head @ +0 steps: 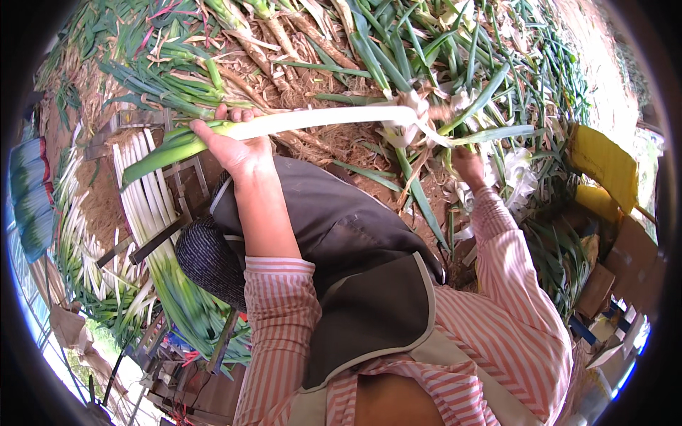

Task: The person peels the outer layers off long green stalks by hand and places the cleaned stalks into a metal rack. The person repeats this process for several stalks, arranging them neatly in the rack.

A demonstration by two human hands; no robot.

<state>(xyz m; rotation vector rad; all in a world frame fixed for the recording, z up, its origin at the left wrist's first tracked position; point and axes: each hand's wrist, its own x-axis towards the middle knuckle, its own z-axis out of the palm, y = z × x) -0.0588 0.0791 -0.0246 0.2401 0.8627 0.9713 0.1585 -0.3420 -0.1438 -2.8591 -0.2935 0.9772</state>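
Note:
My left hand (240,141) is closed around a long onion (330,120), probably a Welsh onion, near where its white shank turns green. The stalk lies nearly level across the picture, green leaves to the left and a blurred root end to the right. From that end hangs a peeled outer leaf (495,136), partly torn away. My right hand (470,168) has its fingers curled at this leaf and seems to grip it; the fingertips are partly hidden. To the left, several cleaned white stalks (146,170) lie side by side on a metal rack (184,186).
Unpeeled onions with brown husks (266,50) lie on the soil ahead. Torn green leaves (426,42) and white peelings (517,175) are heaped ahead and right. A yellow plastic piece (605,165) and cardboard (631,261) stand at right. More onions (96,261) are piled far left.

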